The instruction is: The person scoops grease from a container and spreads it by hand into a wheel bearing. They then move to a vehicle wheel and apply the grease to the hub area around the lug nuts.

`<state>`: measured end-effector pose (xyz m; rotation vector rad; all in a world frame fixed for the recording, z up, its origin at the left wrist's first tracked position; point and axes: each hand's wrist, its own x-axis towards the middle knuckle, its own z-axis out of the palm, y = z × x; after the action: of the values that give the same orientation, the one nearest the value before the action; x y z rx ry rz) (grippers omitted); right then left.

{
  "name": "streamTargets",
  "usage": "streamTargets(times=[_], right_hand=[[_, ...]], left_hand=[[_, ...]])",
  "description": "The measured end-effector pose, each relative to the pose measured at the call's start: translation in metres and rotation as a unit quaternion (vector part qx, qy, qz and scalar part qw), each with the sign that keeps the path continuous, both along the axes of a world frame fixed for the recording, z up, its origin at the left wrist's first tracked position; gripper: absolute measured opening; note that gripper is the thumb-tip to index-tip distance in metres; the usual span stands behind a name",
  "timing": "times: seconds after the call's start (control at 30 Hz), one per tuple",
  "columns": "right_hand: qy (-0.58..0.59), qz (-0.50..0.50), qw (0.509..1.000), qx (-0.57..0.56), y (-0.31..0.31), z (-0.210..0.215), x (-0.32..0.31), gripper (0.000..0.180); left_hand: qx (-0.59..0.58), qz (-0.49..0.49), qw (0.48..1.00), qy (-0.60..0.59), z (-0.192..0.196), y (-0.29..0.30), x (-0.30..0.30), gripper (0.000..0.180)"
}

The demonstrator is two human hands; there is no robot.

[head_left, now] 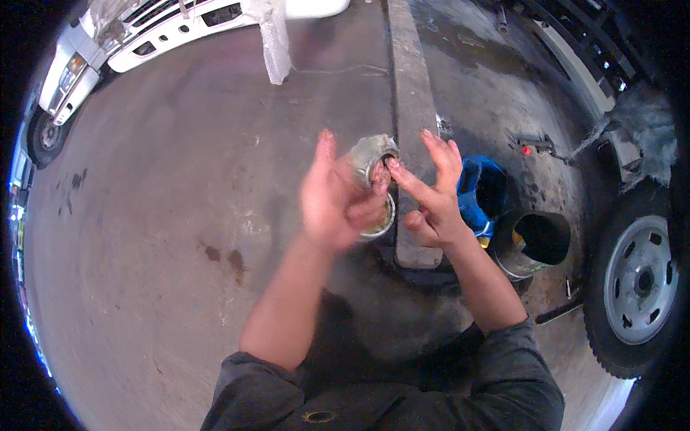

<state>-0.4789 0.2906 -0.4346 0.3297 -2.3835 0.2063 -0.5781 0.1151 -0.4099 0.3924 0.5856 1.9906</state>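
Observation:
A short, hollow ring-shaped part (368, 154), coated in pale, greasy-looking stuff, sits between my hands. It rests against the fingers of my left hand (330, 197), which curl beneath it while the thumb points up. That hand is partly smeared by motion. My right hand (437, 188) has its fingers spread, and its index finger reaches to the ring's dark opening. Smears of the pale stuff cover the fingertips. Below the ring, a round open tin (389, 219) with yellowish contents is half hidden behind my left hand.
A long raised beam (417, 93) runs along the floor. To its right stand a blue container (480, 188) and a dark open bucket (512, 260). A truck wheel (640, 284) is at far right, a white vehicle front (180, 32) at upper left. A red-tipped tool (535, 146) lies beyond.

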Motion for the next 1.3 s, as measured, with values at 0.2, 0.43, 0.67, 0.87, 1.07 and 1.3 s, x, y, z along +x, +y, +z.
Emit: streamTargets(times=[0.2, 0.43, 0.67, 0.87, 1.07, 1.3], right_hand=[[-0.053, 0.157, 0.833, -0.529, -0.019, 0.020, -0.014, 0.067], [-0.218, 0.239, 0.768, -0.553, 0.005, 0.059, -0.012, 0.070], [-0.209, 0.289, 0.811, -0.463, 0.013, 0.060, -0.048, 0.070], [-0.494, -0.098, 0.752, -0.424, 0.013, -0.121, -0.079, 0.058], [-0.546, -0.219, 0.793, -0.159, -0.047, -0.208, -0.094, 0.081], [-0.592, 0.354, 0.486, -0.537, -0.078, -0.192, -0.178, 0.065]], left_hand=[[-0.023, -0.012, 0.999, 0.041, 0.003, 0.001, 0.001, 0.082], [0.017, -0.094, 0.995, -0.003, 0.012, -0.001, 0.007, 0.100], [0.016, -0.134, 0.988, 0.071, 0.003, -0.027, -0.011, 0.112], [-0.129, 0.001, 0.989, 0.067, 0.005, -0.016, -0.019, 0.102], [-0.133, 0.055, 0.990, 0.001, -0.006, -0.013, -0.038, 0.096], [-0.159, 0.100, 0.982, 0.024, -0.023, -0.043, -0.055, 0.103]])
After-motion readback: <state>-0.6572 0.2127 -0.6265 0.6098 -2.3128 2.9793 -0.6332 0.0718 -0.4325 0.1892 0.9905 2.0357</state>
